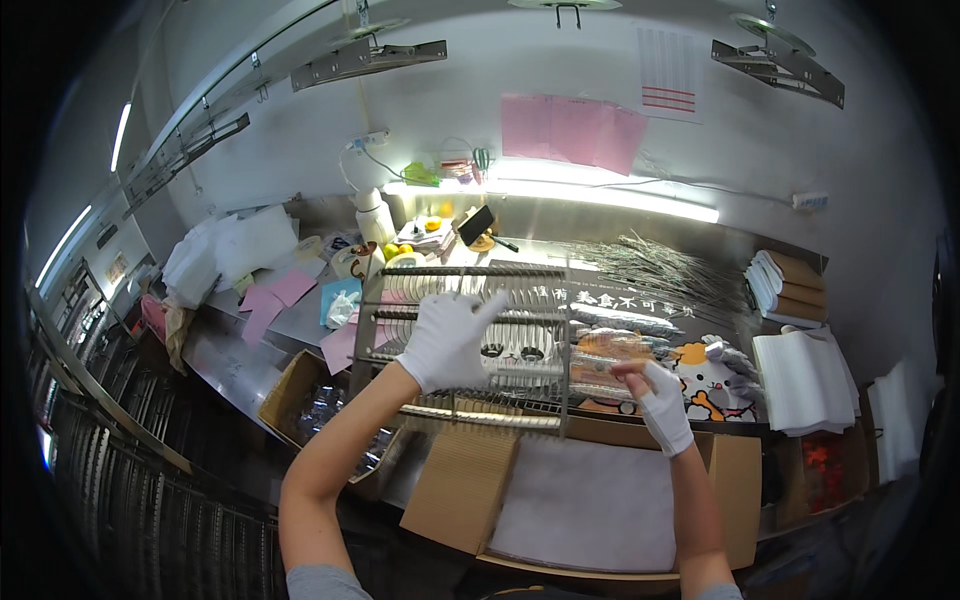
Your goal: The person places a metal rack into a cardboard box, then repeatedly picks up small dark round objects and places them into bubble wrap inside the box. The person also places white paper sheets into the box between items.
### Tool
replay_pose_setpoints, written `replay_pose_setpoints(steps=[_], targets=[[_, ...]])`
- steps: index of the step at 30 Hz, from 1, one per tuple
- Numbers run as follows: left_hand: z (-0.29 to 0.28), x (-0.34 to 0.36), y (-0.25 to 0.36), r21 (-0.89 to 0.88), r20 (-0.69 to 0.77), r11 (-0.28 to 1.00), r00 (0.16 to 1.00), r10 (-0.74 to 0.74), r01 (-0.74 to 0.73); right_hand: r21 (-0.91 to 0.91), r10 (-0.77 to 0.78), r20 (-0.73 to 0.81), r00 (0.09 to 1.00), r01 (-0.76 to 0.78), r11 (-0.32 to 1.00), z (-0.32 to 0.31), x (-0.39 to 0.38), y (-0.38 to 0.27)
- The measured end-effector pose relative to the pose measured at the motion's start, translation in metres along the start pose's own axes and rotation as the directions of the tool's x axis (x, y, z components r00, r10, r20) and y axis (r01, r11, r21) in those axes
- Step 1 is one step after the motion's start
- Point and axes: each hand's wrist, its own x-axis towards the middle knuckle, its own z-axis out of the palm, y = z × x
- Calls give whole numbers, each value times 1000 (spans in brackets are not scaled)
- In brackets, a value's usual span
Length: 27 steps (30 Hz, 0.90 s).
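A metal rack [567,380] with several dark ridged bars stands in front of me, holding rows of thin pale curved pieces [400,328]. My left hand [448,342], in a white glove, reaches over the rack's middle with its fingers apart; whether it touches the pieces is hidden. To the right of the rack, my right hand [658,405] wears a white glove with bare fingertips. Its thumb and fingers are drawn together above a cartoon mat [705,375], and what they hold, if anything, is blurred. Shiny, thin long pieces [620,320] lie on the mat beyond it.
An open cardboard box [455,490] with a white foam sheet [590,500] inside sits nearest me. Thin metal rods [660,275] lie in a heap at the back right. White foam sheets [805,380] are stacked at right. Another box [290,395] stands at left.
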Motion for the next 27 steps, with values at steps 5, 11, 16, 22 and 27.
replay_pose_setpoints(steps=[5,11,16,22,27], targets=[[65,12,-60,-367,-343,815,749,-567,449,-8,350,16,937,-350,937,8,-102,91],[98,-5,-102,-658,-571,675,363,-737,335,-235,413,36,910,-395,888,28,-90,146],[79,-47,-112,-875,-411,451,227,-883,173,-590,-50,234,971,183,787,111,53,163],[50,-113,-134,-953,-301,301,185,-935,-30,-785,134,577,806,501,364,162,133,213],[30,-153,-152,-862,-507,507,29,-862,7,-522,-499,142,855,493,696,254,140,136]])
